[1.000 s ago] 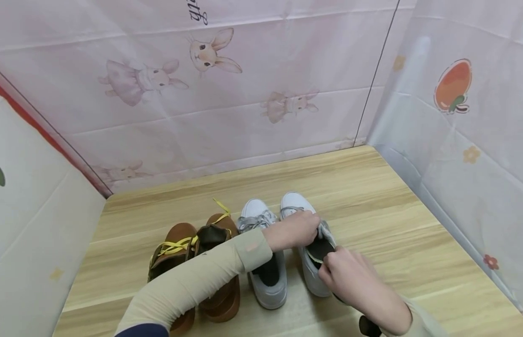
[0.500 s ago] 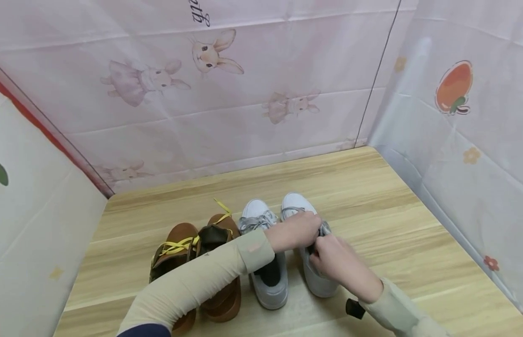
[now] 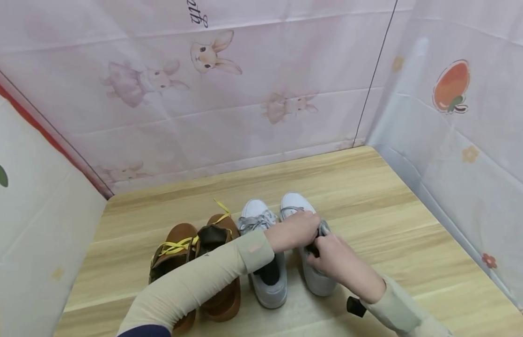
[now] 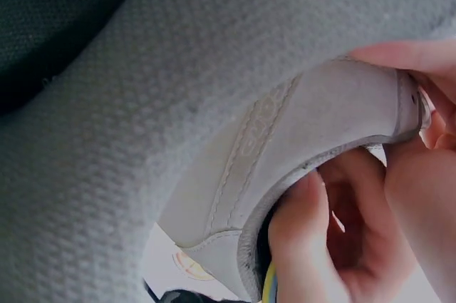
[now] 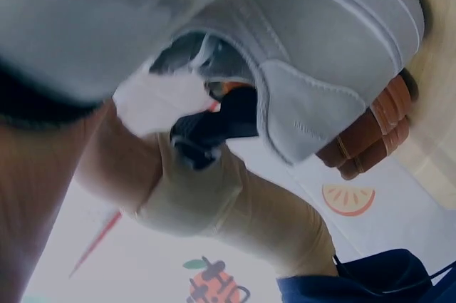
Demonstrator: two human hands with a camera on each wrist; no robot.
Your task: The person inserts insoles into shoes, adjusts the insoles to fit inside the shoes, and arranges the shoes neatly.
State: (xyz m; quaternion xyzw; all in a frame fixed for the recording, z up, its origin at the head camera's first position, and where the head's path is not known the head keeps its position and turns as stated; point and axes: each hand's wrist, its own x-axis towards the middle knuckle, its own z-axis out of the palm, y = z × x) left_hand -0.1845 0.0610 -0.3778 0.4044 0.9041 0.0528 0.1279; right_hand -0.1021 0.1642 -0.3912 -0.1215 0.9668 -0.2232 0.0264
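Note:
In the head view, my left hand (image 3: pixel 301 228) reaches across to the right white sneaker (image 3: pixel 294 202) and grips its upper near the grey laces. Close beside it, my right hand (image 3: pixel 335 255) has its fingers curled at the same sneaker's opening. The left wrist view shows fingers (image 4: pixel 406 57) on the front end of the sneaker's collar (image 4: pixel 320 114), and a thumb (image 4: pixel 303 228) at the inner edge of the opening. Both hands hide the tongue and part of the laces. The other white sneaker (image 3: pixel 273 294) stands to the left, with grey laces tied.
A pair of brown shoes (image 3: pixel 182 230) with yellow laces stands left of the sneakers, partly under my left sleeve (image 3: pixel 202 271). All the shoes are on a wooden table (image 3: pixel 396 224). Printed cloth walls (image 3: pixel 253 140) enclose its back and sides.
My right hand has moved forward and left along the right white sneaker's opening, up close to my left hand, and then stayed there. My left hand has kept its place.

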